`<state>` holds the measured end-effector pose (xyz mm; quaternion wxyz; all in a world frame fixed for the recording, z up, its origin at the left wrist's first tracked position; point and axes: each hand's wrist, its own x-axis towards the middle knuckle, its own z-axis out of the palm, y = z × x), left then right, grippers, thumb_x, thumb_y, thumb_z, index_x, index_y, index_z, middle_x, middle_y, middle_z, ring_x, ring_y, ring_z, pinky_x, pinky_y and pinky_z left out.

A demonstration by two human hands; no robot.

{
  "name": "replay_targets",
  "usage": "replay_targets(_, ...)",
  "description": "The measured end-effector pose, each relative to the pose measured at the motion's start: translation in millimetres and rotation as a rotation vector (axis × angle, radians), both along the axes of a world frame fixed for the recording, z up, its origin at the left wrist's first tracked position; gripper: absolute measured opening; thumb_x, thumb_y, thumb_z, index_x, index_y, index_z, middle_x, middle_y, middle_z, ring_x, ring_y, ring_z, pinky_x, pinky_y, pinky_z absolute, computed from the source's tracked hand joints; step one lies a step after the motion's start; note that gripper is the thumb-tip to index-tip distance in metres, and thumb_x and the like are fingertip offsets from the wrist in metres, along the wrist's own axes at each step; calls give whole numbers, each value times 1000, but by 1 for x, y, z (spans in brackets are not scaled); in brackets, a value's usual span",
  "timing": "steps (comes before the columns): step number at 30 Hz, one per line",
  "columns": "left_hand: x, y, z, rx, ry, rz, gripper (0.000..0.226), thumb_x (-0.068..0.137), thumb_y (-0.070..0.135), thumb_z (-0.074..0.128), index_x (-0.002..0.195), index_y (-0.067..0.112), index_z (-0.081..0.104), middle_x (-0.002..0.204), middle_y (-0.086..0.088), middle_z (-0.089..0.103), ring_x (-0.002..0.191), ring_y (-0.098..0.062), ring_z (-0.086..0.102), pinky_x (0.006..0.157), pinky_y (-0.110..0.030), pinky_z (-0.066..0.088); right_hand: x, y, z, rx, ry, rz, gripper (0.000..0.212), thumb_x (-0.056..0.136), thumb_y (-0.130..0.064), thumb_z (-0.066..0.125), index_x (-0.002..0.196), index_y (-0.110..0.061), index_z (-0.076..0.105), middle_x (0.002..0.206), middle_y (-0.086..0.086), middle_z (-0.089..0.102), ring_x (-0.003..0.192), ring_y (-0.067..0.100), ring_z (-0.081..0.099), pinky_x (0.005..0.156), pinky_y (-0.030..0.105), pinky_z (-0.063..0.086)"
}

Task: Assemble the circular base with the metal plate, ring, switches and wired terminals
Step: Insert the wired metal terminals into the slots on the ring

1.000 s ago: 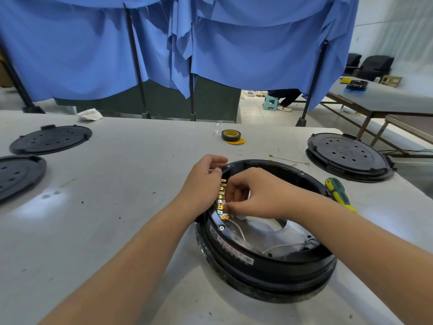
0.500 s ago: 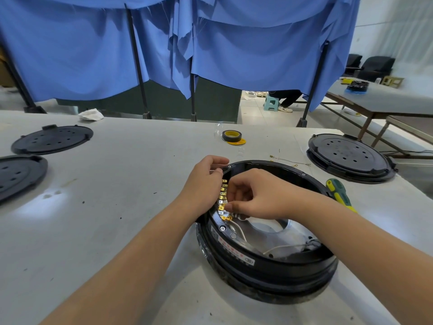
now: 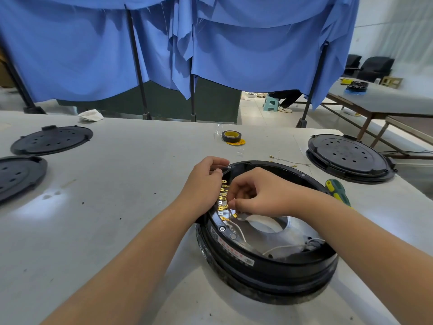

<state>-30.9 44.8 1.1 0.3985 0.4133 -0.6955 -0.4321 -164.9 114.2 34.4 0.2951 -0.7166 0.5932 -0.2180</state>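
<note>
The black circular base (image 3: 264, 261) sits on the table in front of me. Inside it lies a shiny metal plate (image 3: 290, 231) with a round central hole, and white wires (image 3: 281, 247) run across it. A column of gold terminals (image 3: 223, 198) lines the inner left wall. My left hand (image 3: 203, 181) grips the base's left rim beside the terminals. My right hand (image 3: 260, 195) reaches inside, its thumb and fingers pinching a white wire's terminal (image 3: 235, 215) near the lowest gold tabs.
A green and yellow screwdriver (image 3: 338, 192) lies right of the base. Black lids rest at the far right (image 3: 349, 156) and at the left (image 3: 51, 139), (image 3: 18, 174). A tape roll (image 3: 231, 136) and loose wires (image 3: 289, 161) lie behind the base. Blue curtains hang beyond the table.
My right hand has shifted slightly lower along the terminal column, still pinching the wire end. My left hand stays on the rim.
</note>
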Motion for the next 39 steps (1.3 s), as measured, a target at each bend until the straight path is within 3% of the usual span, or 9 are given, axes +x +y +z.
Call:
replay_targets(5, -1, -1, 0, -4, 3, 4, 30, 96, 2, 41, 111, 19, 61, 108, 6, 60, 100, -6, 55, 72, -5, 37, -1, 0, 0, 32, -81, -11, 5, 82, -7, 68, 84, -9, 71, 67, 7, 70, 58, 10, 64, 62, 21, 55)
replay_targets(13, 0, -1, 0, -21, -10, 3, 30, 97, 3, 41, 110, 20, 61, 107, 8, 60, 94, 1, 53, 67, 1, 38, 1, 0, -1, 5, -49, -14, 7, 78, -12, 74, 81, -9, 69, 70, 10, 72, 63, 16, 67, 72, 39, 58)
replay_targets(17, 0, -1, 0, -17, -6, -1, 30, 97, 2, 41, 111, 19, 61, 110, 5, 61, 99, -4, 54, 71, -4, 37, 3, 0, -2, -38, -6, -8, 7, 79, -14, 72, 80, -9, 68, 69, 8, 71, 65, 21, 68, 72, 41, 59)
replay_targets(29, 0, 0, 0, 1, 7, -1, 30, 96, 2, 41, 110, 19, 62, 111, 1, 62, 103, -11, 57, 77, -13, 42, 3, -1, -3, -73, 56, -2, 6, 81, -16, 69, 78, -13, 65, 68, 4, 70, 65, 18, 68, 69, 38, 58)
replay_targets(33, 0, 1, 1, 3, 9, 0, 30, 96, 2, 40, 112, 17, 62, 110, 1, 62, 102, -12, 57, 78, -16, 43, 3, -1, -3, -81, 75, -4, 8, 81, -17, 69, 76, -16, 64, 68, 3, 69, 66, 16, 67, 66, 31, 55)
replay_targets(39, 0, 1, 2, -2, 3, 5, 30, 96, 2, 40, 112, 16, 62, 111, 1, 62, 102, -11, 57, 78, -14, 41, 4, -1, -2, -84, 71, -13, 9, 82, -15, 68, 74, -16, 63, 68, 3, 69, 61, 12, 64, 62, 27, 54)
